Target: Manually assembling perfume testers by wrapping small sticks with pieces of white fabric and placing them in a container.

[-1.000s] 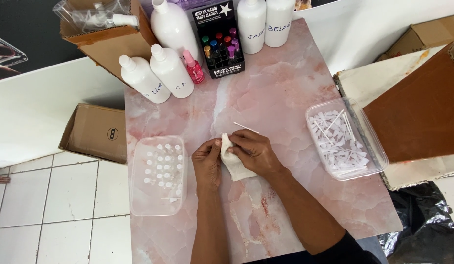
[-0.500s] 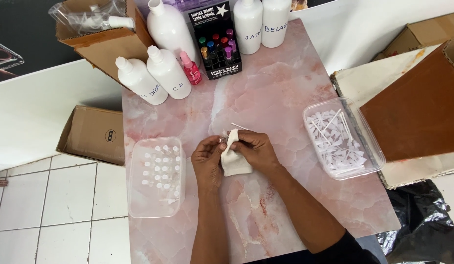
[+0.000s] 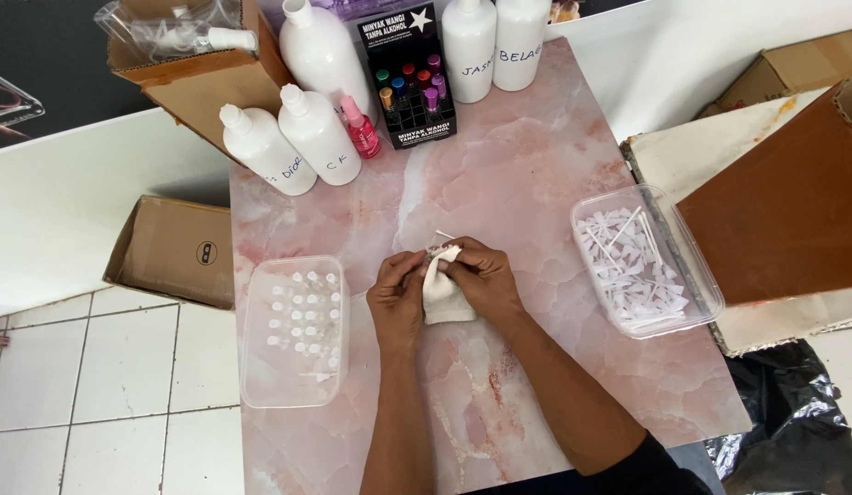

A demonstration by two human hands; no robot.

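I see both hands meet mid-desk. My left hand and right hand pinch a small white cloth.

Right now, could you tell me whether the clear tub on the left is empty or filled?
Partly filled: the clear tub holds rows of small clear vials, mostly in its far half.

A pink marbled bench is being lit evenly by soft light. White tiled floor is being shown at lower left, a white ledge is being seen alongside, and a dark wall behind.
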